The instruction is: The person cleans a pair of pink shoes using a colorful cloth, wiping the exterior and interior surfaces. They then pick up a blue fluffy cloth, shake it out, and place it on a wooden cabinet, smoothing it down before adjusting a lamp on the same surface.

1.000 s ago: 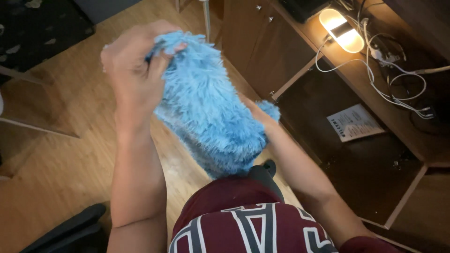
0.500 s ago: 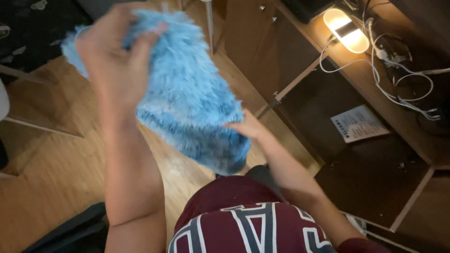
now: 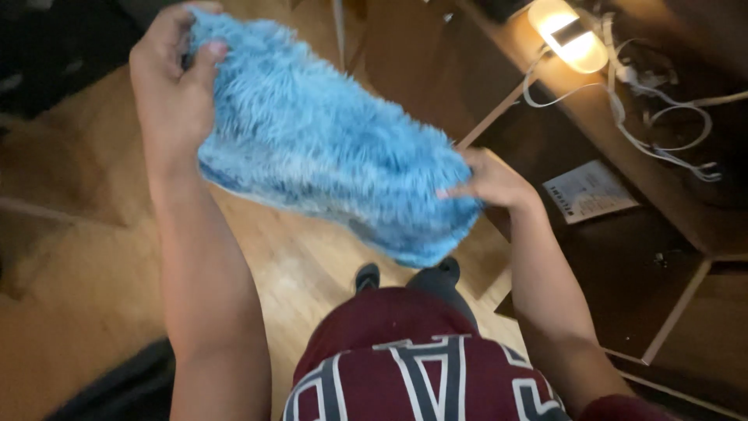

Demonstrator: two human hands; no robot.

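A shaggy light-blue fur cover [image 3: 327, 148] hangs stretched between my two hands above a wooden floor. My left hand [image 3: 171, 78] grips its upper left end, fingers curled into the fur. My right hand [image 3: 487, 181] holds the lower right end, thumb and fingers pinching the fabric. The cover runs slantwise from upper left to lower right, and its underside is hidden. Below it I see my maroon shirt [image 3: 413, 366] with white lettering.
A dark wooden desk [image 3: 592, 117] stands at the right with a lit oval lamp [image 3: 567, 40], tangled white cables [image 3: 662, 117] and a printed paper sheet [image 3: 588, 191] on a lower shelf. Light wooden floor [image 3: 86, 265] lies at the left. Dark shoes [image 3: 405, 274] show under the cover.
Both hands have drawn apart, pulling the blue cover from a bunched, hanging shape into a long slanted stretch. My right hand moved out to the right; my left rose toward the upper left.
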